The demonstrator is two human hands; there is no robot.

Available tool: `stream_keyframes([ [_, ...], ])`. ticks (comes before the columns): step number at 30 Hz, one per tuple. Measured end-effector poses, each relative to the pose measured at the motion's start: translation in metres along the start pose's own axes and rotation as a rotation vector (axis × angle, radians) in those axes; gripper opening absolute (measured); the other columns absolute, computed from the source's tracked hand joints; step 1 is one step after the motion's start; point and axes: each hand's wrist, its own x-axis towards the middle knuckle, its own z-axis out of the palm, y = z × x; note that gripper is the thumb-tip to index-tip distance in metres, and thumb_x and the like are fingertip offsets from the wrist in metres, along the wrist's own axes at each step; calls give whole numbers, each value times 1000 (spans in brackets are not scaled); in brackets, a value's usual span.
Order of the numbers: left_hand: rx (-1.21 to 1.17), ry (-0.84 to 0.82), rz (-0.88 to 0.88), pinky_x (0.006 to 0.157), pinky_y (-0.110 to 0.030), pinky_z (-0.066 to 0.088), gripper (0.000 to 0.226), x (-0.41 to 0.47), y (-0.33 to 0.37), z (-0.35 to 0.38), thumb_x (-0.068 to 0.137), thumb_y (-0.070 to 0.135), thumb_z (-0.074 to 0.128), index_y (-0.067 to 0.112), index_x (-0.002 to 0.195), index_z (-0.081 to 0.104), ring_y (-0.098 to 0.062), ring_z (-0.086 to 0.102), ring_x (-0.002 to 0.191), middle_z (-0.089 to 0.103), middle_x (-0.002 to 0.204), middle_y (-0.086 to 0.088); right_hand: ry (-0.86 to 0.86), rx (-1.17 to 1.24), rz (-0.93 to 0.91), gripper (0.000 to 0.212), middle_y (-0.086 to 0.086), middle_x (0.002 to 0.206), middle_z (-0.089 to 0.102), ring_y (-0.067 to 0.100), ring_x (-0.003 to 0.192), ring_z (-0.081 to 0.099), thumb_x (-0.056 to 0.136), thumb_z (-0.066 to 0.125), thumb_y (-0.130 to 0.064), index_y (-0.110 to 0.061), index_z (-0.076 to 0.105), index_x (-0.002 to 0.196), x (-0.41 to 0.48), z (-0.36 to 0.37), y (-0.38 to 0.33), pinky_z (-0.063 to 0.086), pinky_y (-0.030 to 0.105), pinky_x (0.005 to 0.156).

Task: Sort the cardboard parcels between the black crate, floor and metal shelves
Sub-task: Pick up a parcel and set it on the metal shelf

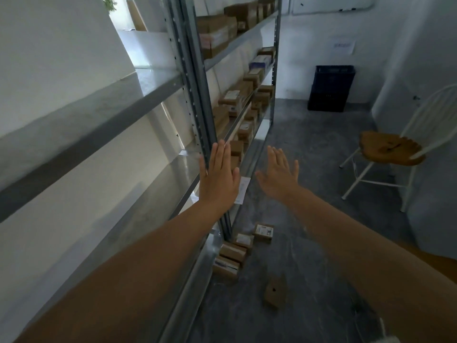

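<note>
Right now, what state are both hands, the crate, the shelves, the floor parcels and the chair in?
Left hand: open, fingers straight, holding nothing.
Right hand: open, holding nothing.
Black crate: upright, inside hidden.
Metal shelves: far bay stocked with cardboard parcels.
Floor parcels: closed, lying by the shelf foot.
Wooden-seated chair: upright.

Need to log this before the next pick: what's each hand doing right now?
Left hand: open, fingers straight, holding nothing.
Right hand: open, fingers spread, holding nothing.
</note>
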Motion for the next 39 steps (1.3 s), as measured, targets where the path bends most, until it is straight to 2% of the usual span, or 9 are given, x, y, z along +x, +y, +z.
stream_keyframes([
  [5, 14, -31, 52, 121, -46, -9, 62, 44, 36, 27, 103, 33, 26, 15, 156, 0, -14, -11, 150, -5, 164, 0, -3, 2, -2, 75, 1, 165, -6, 16, 151, -11, 101, 41, -38, -15, -4, 157, 40, -9, 41, -13, 52, 117],
  [11, 32, -36, 54, 119, -42, -13, 62, 80, 74, 66, 103, 34, 25, 15, 156, 1, -13, -12, 150, -6, 164, 0, -38, -17, -3, 75, -1, 165, -6, 15, 151, -11, 101, 39, -38, -15, -5, 157, 72, -19, 90, -12, 52, 117],
  [16, 47, -93, 44, 118, -42, -15, 62, 85, 78, 99, 104, 35, 27, 15, 156, -1, -13, -13, 149, -6, 164, 0, -92, -6, 34, 73, -1, 165, -5, 15, 151, -11, 101, 39, -37, -16, -3, 157, 87, -11, 114, -12, 52, 117],
  [22, 36, -122, 27, 118, -43, -14, 63, 111, 58, 122, 104, 39, 27, 16, 156, -1, -14, -13, 149, -7, 164, 0, -165, 54, 63, 72, -1, 165, -3, 15, 151, -10, 101, 40, -35, -16, -1, 157, 110, 14, 115, -12, 51, 118],
  [26, 18, -159, 18, 121, -46, -7, 62, 134, 38, 143, 104, 39, 27, 16, 156, 1, -15, -12, 150, -6, 164, 0, -183, 27, 90, 73, -1, 165, -4, 14, 151, -11, 101, 40, -38, -16, -1, 157, 138, 28, 108, -11, 50, 118],
  [30, -58, -224, -18, 122, -48, -4, 62, 151, 21, 174, 104, 37, 26, 14, 156, 0, -14, -13, 150, -6, 164, -1, -181, 21, 138, 74, 0, 165, -1, 14, 151, -9, 98, 40, -39, -16, 1, 157, 169, 41, 107, -10, 51, 119],
  [33, -82, -294, -11, 121, -47, -7, 62, 167, 5, 193, 104, 38, 24, 14, 156, -3, -14, -15, 149, -8, 164, -1, -204, -68, 149, 74, -1, 165, -4, 14, 151, -10, 99, 40, -37, -16, -2, 157, 196, 46, 107, -10, 51, 119],
  [39, -208, -323, -39, 122, -48, -2, 61, 221, -29, 212, 105, 36, 26, 15, 156, 1, -12, -13, 149, -6, 164, 1, -192, -49, 225, 71, -1, 165, 0, 14, 151, -8, 100, 39, -39, -17, 2, 157, 248, 56, 96, -10, 50, 119],
])
